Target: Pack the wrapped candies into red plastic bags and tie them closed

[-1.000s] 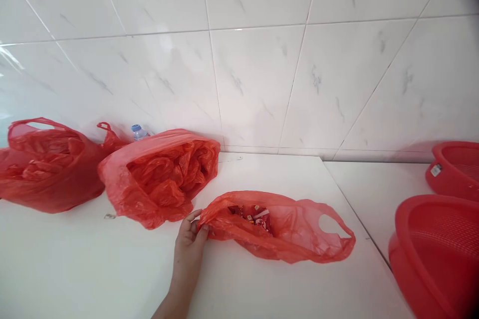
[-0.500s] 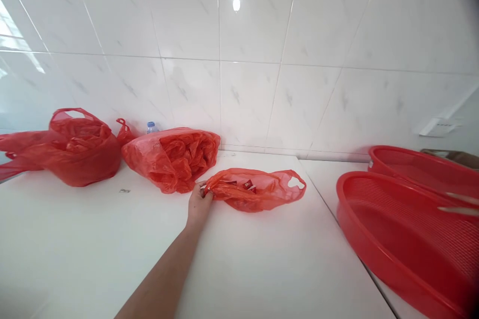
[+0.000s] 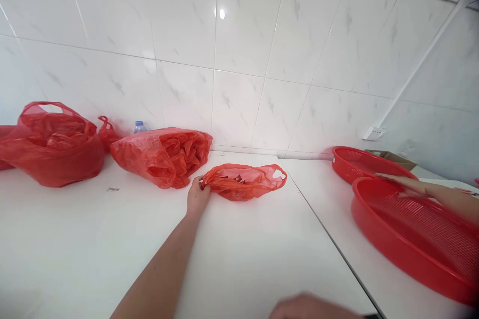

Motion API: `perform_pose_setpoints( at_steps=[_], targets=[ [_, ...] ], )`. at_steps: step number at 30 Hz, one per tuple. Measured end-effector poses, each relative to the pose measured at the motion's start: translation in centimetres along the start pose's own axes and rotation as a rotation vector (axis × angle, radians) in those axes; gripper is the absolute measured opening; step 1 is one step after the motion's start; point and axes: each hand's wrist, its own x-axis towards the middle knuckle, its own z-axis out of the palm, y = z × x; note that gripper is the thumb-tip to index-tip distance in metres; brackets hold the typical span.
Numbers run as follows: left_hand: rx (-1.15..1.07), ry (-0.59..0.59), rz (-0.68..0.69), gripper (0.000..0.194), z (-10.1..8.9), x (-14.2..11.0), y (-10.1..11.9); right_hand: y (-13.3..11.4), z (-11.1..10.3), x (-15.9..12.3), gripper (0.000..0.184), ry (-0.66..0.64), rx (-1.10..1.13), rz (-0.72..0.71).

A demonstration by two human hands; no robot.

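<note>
A thin red plastic bag (image 3: 258, 192) lies on its side on the white table, its handle loop pointing right. Small dark red packets (image 3: 238, 178) show inside its mouth. My left hand (image 3: 198, 197) is closed around the left end of this bag, fingers pinching the plastic. At the bottom edge my right hand (image 3: 309, 307) is partly in view, smeared by motion and apart from the bag. Its fingers are too blurred to read.
A bulging red bag (image 3: 160, 157) and a fuller red bag (image 3: 63, 159) stand left, with a blue-capped bottle (image 3: 139, 126) behind. Red baskets (image 3: 389, 234) sit right, across the table seam. Another person's hand (image 3: 407, 185) reaches over one. A socket (image 3: 373, 133) is on the tiled wall.
The view has turned right. My right hand has come in at the bottom. The other person's hand shows further over the baskets. My left hand keeps its hold on the bag.
</note>
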Motion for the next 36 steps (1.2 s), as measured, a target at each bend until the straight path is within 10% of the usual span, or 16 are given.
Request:
perform_pose_setpoints(
  at_steps=[9,14,25,36],
  targets=[
    [0.099,0.012,0.019,0.037,0.4,0.1,0.0,3.1,-12.9,6.4,0.054,1.107,-0.043,0.134],
    [0.157,0.039,0.048,0.035,0.6,-0.3,0.8,6.3,-14.8,10.7,0.080,1.080,-0.149,0.112],
    [0.285,0.116,0.033,0.038,1.1,-0.9,1.7,9.7,-13.9,14.0,0.040,0.913,-0.025,-0.053],
    [0.265,0.042,0.090,0.033,0.7,-1.3,1.8,10.1,-14.1,14.1,0.044,0.920,0.069,-0.156]
  ],
)
